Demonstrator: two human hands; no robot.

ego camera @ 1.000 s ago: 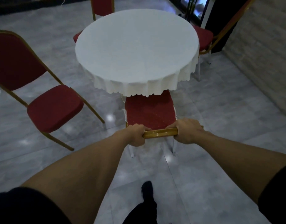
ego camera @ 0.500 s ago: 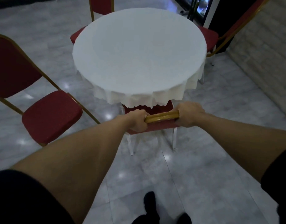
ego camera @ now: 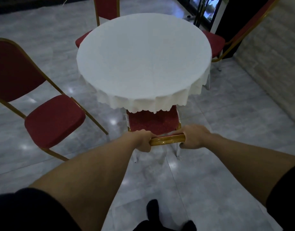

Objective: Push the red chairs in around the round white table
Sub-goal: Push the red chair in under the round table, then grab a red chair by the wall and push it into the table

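Note:
A round white table (ego camera: 143,60) with a draped cloth stands ahead of me. In front of me a red chair (ego camera: 153,121) has its seat partly under the cloth's near edge. My left hand (ego camera: 143,140) and my right hand (ego camera: 194,136) both grip the gold top rail of its backrest (ego camera: 166,140), one at each end. A second red chair (ego camera: 50,119) stands pulled out at the left, angled away from the table. A third red chair (ego camera: 106,9) is at the far side and a fourth red chair (ego camera: 215,42) at the right, each with its seat partly under the tabletop.
The floor (ego camera: 226,124) is glossy grey tile. A light stone wall (ego camera: 276,64) runs along the right. A dark doorway with a plant (ego camera: 208,9) is behind the table at the far right. My dark shoes (ego camera: 151,210) show at the bottom.
The chair I hold went further under the cloth half a second ago; now more of its seat shows again, and the view has shifted slightly.

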